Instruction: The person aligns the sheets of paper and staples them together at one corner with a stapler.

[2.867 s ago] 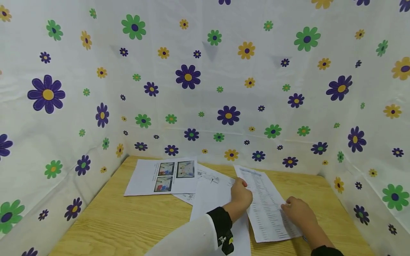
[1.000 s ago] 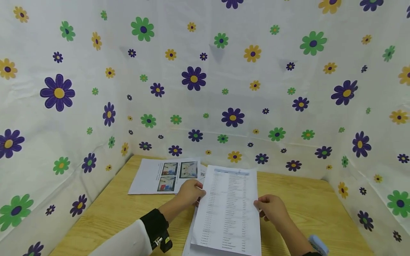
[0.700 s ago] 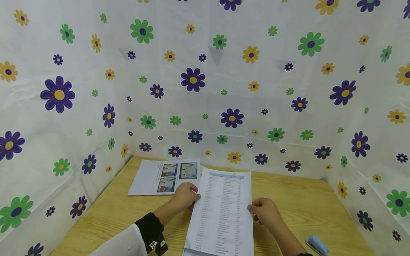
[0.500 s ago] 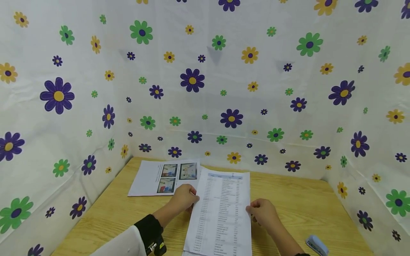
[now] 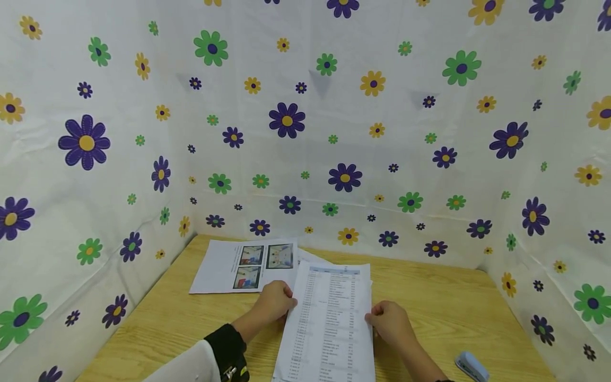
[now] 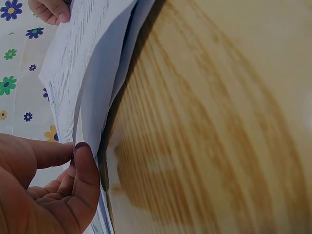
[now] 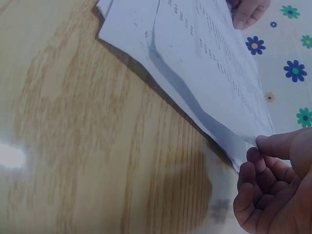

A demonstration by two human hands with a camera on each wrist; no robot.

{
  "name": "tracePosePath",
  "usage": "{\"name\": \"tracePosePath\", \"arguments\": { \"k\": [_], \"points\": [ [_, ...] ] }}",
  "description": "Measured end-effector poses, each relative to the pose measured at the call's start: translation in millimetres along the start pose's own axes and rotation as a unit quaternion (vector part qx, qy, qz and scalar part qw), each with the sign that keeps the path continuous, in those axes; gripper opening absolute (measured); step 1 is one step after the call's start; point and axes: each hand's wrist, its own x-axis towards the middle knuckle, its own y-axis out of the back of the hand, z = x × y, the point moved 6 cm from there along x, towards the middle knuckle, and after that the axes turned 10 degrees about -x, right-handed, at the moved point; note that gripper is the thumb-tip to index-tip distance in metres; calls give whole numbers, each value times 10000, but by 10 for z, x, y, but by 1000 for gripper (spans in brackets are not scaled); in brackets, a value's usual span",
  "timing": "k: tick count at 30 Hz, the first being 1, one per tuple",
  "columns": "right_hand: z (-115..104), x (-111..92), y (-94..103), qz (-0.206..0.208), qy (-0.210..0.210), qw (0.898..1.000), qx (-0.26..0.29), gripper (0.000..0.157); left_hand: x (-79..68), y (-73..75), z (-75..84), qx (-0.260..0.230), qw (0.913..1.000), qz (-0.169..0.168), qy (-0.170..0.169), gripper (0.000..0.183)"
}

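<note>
A printed sheet of paper [image 5: 329, 323], covered in a list under a blue header band, lies between both hands in the head view. My left hand [image 5: 274, 303] pinches its left edge between thumb and index finger, as the left wrist view also shows. On the opposite edge, my right hand [image 5: 392, 322] pinches the sheet with thumb and finger. In the right wrist view, the printed sheet [image 7: 214, 73] is raised a little along its edge above another white sheet [image 7: 127, 34] underneath. How many sheets lie below cannot be told.
A sheet with three printed pictures [image 5: 215, 270] lies at the table's back left, overlapping another paper [image 5: 310, 257]. A light blue stapler [image 5: 472, 366] rests at the front right of the wooden table [image 5: 429, 297]. A flowered curtain [image 5: 315, 154] surrounds the back and sides.
The printed sheet, first tilted at the right, has come left and over the white sheet, then slightly toward me. My left hand has shifted to its left edge; the stapler has come into full view.
</note>
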Motion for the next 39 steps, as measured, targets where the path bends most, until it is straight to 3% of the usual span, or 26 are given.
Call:
{"name": "tracePosePath", "arguments": {
  "k": [9,18,39],
  "points": [
    [-17,-42,-28,188,79,9979,-616,15,-10,-18,-12,570,9982,41,-174,19],
    [28,-27,-41,449,209,9916,-1196,17,-26,-41,-43,788,9967,85,-169,21],
    [46,-45,-33,544,72,9913,-1194,20,-6,0,-64,851,9961,193,-104,17]
  ]
}}
